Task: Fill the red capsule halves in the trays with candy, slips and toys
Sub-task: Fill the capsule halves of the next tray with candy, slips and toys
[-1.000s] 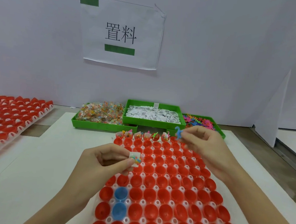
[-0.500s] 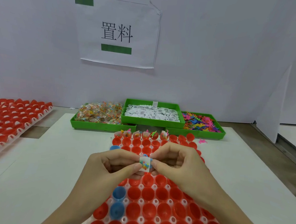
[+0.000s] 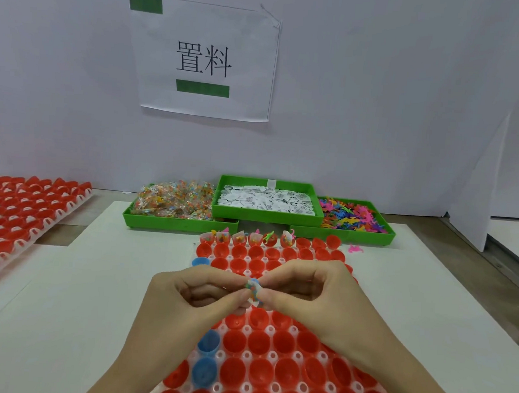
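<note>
A clear tray of red capsule halves (image 3: pixel 275 364) lies in front of me. Its far row holds several filled halves (image 3: pixel 239 239). My left hand (image 3: pixel 197 296) and my right hand (image 3: pixel 310 293) meet above the tray's middle. Between their fingertips they pinch a small bundle (image 3: pixel 254 290) of a candy packet, a white slip and a blue toy. Three green bins stand behind the tray: candy (image 3: pixel 172 203), white slips (image 3: pixel 267 201) and coloured toys (image 3: pixel 354 217).
A second tray of red halves (image 3: pixel 17 212) sits at the far left. Three blue halves (image 3: pixel 206 357) are among the red ones. A pink toy (image 3: pixel 355 248) lies loose on the white board (image 3: pixel 79 291). A white wall with a paper sign (image 3: pixel 204 59) closes the back.
My right hand came back from the toy bin with a blue toy and joined my left hand. Both now hold the bundle together, slightly nearer me than before.
</note>
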{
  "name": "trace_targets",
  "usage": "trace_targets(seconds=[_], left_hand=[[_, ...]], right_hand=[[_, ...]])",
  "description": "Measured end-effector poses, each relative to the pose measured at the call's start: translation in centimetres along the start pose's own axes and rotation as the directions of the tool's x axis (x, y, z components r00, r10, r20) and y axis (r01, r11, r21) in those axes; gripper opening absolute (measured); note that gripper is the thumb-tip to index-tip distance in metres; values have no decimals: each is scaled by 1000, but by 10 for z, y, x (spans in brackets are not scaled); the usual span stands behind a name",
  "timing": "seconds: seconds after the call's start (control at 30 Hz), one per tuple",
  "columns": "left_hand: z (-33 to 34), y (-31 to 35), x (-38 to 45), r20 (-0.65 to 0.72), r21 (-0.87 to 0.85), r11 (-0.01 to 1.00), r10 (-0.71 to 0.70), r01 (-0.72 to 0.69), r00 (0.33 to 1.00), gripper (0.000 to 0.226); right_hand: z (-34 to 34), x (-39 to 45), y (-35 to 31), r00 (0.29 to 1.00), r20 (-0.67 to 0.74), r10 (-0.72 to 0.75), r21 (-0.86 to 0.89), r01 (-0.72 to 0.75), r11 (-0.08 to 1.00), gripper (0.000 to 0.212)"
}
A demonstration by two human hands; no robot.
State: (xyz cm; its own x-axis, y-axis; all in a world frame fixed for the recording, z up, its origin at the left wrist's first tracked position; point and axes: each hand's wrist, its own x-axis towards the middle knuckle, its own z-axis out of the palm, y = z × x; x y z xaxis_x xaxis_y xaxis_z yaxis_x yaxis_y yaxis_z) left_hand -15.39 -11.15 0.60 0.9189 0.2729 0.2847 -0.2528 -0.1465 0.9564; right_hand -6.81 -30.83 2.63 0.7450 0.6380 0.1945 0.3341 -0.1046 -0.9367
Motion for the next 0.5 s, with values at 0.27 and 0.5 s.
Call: trace_targets(seconds=[0.27, 0.5], left_hand=[[19, 1, 14, 89, 117, 984, 126, -136, 988, 19], [57, -16, 72, 295, 434, 822, 257, -369, 920, 26]], right_hand=[[-22, 1, 4, 999, 0, -52, -148, 51, 988, 9], [-60, 9, 16, 969, -247, -26, -312, -54, 948, 3]])
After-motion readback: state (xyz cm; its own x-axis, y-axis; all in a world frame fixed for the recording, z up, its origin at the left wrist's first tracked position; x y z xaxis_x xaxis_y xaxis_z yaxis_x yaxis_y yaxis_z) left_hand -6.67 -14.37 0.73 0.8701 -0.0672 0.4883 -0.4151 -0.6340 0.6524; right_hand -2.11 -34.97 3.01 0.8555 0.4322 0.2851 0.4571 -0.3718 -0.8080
